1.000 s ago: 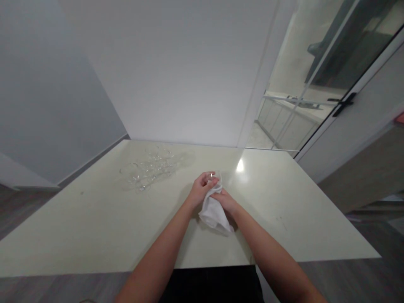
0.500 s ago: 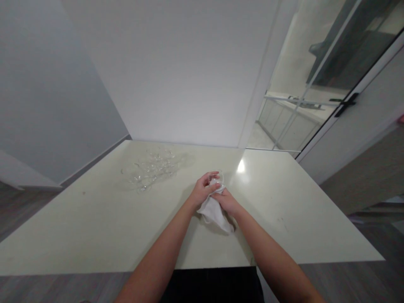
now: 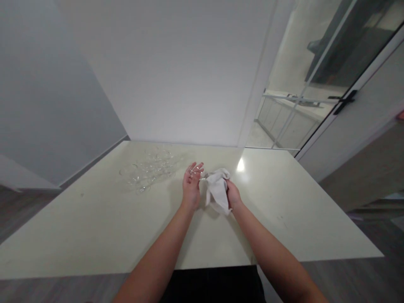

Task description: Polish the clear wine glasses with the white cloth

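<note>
My left hand is curled round the bowl of a clear stemmed glass, which looks like a wine glass lying sideways. Its stem points right, into a crumpled white cloth that hides the far end. My right hand grips this cloth from the right side, its fingers partly behind the folds. Both hands are just above the middle of the pale glossy table. Left of them stands or lies a cluster of several clear glasses, their outlines too faint to separate.
A white wall panel rises behind the table's far edge. At the right is a glazed door with a black handle, and a counter shows through it. The table's near edge lies close to my body.
My hands have moved apart. The left has shifted left with the glass's bowl, now out of the cloth, while the cloth has moved to the glass's other end in my right hand.
</note>
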The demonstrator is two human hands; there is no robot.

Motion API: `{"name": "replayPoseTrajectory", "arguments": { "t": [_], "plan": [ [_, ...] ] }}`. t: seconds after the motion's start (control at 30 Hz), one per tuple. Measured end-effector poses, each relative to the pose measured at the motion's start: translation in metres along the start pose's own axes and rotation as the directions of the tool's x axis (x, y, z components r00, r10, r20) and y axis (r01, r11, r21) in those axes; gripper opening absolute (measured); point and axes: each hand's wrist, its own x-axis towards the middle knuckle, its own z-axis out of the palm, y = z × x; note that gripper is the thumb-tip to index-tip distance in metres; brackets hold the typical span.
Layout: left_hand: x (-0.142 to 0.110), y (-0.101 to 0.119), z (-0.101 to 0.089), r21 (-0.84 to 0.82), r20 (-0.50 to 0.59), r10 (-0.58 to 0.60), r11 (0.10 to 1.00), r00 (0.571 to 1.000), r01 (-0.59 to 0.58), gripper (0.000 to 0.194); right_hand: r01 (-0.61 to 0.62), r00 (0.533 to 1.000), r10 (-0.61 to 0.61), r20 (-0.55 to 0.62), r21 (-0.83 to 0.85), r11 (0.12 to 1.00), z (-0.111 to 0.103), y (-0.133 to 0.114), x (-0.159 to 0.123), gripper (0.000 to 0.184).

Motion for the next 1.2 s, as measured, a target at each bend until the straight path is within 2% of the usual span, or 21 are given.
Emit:
{"name": "replayPoseTrajectory", "arguments": {
  "t": [0.03, 0.1, 0.17, 0.3, 0.43, 0.53, 0.63, 0.77, 0.9, 1.03, 1.1, 1.2],
  "plan": [
    [0.001, 0.000, -0.001, 0.001, 0.011, 0.064, 0.998, 0.998, -0.064, 0.058, -0.008, 1.000, 0.008, -0.014, 0.020, 1.000, 0.000, 0.000, 0.002, 0.027],
    [0.002, -0.001, -0.003, 0.020, 0.082, 0.126, 0.992, 0.989, -0.128, 0.059, -0.053, 0.998, 0.052, 0.033, 0.036, 0.998, 0.000, 0.000, 0.002, 0.034],
    [0.001, -0.001, -0.003, 0.066, 0.165, 0.124, 0.988, 0.978, -0.137, 0.060, -0.054, 0.994, 0.054, 0.099, -0.001, 0.999, 0.000, 0.000, -0.001, 0.037],
    [-0.007, 0.001, 0.001, 0.252, 0.327, 0.088, 0.952, 0.941, -0.176, 0.068, 0.063, 0.991, -0.051, 0.123, -0.101, 0.993, 0.000, 0.006, -0.004, 0.033],
    [-0.018, 0.007, 0.007, 0.466, 0.491, 0.056, 0.826, 0.869, -0.317, 0.068, 0.150, 0.979, -0.125, 0.160, -0.155, 0.976, -0.005, 0.009, -0.001, 0.033],
    [-0.022, 0.012, 0.009, 0.543, 0.560, 0.061, 0.726, 0.827, -0.421, 0.067, 0.211, 0.969, -0.182, 0.167, -0.170, 0.963, -0.007, 0.006, -0.002, 0.032],
    [-0.023, 0.014, 0.008, 0.572, 0.584, 0.072, 0.671, 0.809, -0.472, 0.067, 0.231, 0.972, -0.212, 0.105, -0.215, 0.949, -0.008, 0.004, -0.004, 0.033],
    [-0.023, 0.014, 0.007, 0.566, 0.595, 0.104, 0.650, 0.797, -0.507, 0.068, 0.228, 0.973, -0.215, 0.078, -0.227, 0.947, -0.006, 0.004, -0.004, 0.034],
    [-0.025, 0.015, 0.007, 0.538, 0.595, 0.149, 0.656, 0.790, -0.529, 0.069, 0.230, 0.970, -0.212, 0.119, -0.168, 0.959, -0.005, 0.003, -0.004, 0.030],
    [-0.026, 0.017, 0.008, 0.524, 0.609, 0.160, 0.655, 0.777, -0.545, 0.069, 0.132, 0.972, -0.094, 0.216, -0.169, 0.977, -0.005, 0.004, -0.006, 0.031],
    [-0.026, 0.016, 0.009, 0.524, 0.602, 0.171, 0.653, 0.780, -0.547, 0.069, 0.103, 0.971, -0.059, 0.232, -0.183, 0.978, -0.004, 0.005, -0.007, 0.034],
    [-0.025, 0.014, 0.007, 0.524, 0.545, 0.203, 0.675, 0.814, -0.519, 0.073, 0.114, 0.976, -0.067, 0.208, -0.222, 0.968, -0.004, 0.006, -0.006, 0.036]
  ]
}}
